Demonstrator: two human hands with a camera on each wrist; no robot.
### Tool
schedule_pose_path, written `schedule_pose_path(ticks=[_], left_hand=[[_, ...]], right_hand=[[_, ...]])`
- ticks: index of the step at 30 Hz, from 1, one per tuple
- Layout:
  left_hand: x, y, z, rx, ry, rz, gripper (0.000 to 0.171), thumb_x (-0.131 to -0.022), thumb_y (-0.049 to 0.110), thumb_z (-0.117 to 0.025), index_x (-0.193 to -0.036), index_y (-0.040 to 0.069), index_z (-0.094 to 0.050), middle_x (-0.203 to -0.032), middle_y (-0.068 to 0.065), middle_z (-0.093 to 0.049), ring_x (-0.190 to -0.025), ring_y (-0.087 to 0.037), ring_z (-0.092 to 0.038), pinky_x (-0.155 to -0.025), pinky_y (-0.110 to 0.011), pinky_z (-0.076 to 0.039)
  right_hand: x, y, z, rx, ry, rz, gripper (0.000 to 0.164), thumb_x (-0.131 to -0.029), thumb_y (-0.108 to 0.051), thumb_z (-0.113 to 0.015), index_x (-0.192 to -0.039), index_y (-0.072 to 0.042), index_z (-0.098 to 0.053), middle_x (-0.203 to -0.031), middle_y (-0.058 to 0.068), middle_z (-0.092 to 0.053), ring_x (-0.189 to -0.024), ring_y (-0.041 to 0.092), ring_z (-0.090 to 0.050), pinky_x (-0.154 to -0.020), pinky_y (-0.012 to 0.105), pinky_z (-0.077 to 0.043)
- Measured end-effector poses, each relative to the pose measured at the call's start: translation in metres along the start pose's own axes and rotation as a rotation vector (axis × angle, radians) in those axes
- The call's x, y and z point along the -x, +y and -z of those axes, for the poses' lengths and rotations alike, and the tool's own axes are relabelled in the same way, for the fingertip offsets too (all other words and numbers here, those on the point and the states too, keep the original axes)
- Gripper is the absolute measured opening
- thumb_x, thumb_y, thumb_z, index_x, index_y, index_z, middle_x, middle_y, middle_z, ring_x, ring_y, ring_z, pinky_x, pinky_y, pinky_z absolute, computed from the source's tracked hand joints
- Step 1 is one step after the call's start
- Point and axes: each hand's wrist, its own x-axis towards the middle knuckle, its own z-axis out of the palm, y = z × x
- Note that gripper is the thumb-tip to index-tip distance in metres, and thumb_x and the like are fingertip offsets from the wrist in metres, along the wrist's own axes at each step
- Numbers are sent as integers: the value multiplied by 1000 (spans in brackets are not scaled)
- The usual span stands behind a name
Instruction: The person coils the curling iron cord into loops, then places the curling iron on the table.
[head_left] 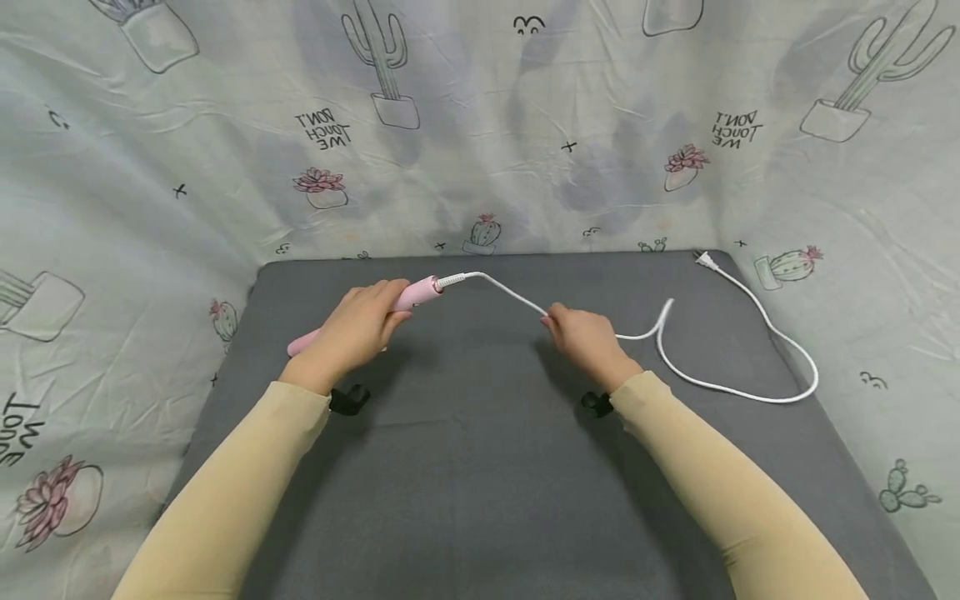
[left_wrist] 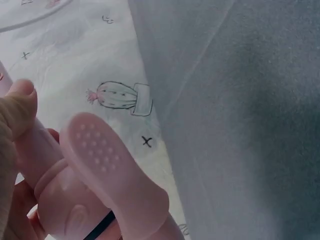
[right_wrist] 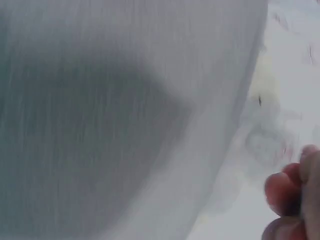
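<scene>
My left hand grips a pink curling iron by its handle, left of the table's middle. The barrel end sticks out behind the hand toward the left, and the palm hides the section between. Close up in the left wrist view is the clamp lever, with raised dots on its thumb pad. A white power cord leaves the handle end and arcs over to my right hand, which pinches it between thumb and fingers. Only blurred fingertips show in the right wrist view.
Beyond my right hand the cord loops across the grey table, ending in a white two-prong plug near the far right corner. Cactus-printed fabric hangs around the table's back and sides.
</scene>
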Motion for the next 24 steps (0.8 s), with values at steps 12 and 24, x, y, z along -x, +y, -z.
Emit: schedule_pose_path(ticks=[12,24], left_hand=[[11,-11,7,-42,-33,-59,42,-95,25,-64,-130,8,-49,-106,-8,-61,-99,-26,-59,-96,-49,-36],[14,-28,26,-81,12,31,43,-95,21,-62,-132,6,-48,-106,-12,-61,-102,-29,-56,-96,-52,-34]], right_hand=[[21,61,56,9,54,-179,35,-105,-37,-37,-89,-8,-44,-56,5,-42,-46,24,-39,-47,41,-32],[56,83,45,-38,30,-154,40,-98,-44,-52,-72,-14,-42,-58,-1,-35,-49,17,-34,-48,34,-28]])
